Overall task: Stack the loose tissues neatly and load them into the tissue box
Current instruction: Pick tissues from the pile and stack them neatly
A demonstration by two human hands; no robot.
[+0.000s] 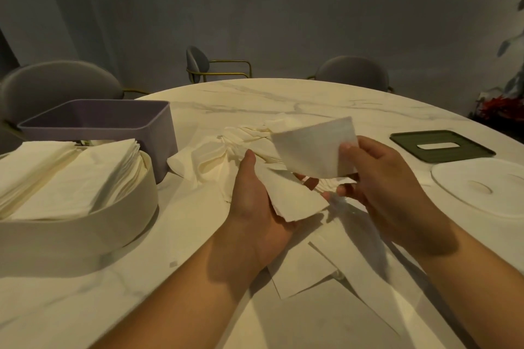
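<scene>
As right hand (380, 181) pinches top tissue (312, 144) and flat left hand (255, 207) cradles lower tissue (295, 201), edges need aligning.

Cream box (85, 224): its left part and the stack of tissues (56, 178) inside ran past the left edge.
Purple box (158, 133): near corner was hidden behind the cream box.
Left hand (252, 207): fingers mostly covered by the lower tissue (295, 198).
Right hand (388, 178): fingers partly behind the raised tissue (314, 147).
White lid (482, 190): cut by the right edge.
Plant (510, 45): blurred, cut off.
Scrap (173, 264): too small to tell.
</scene>
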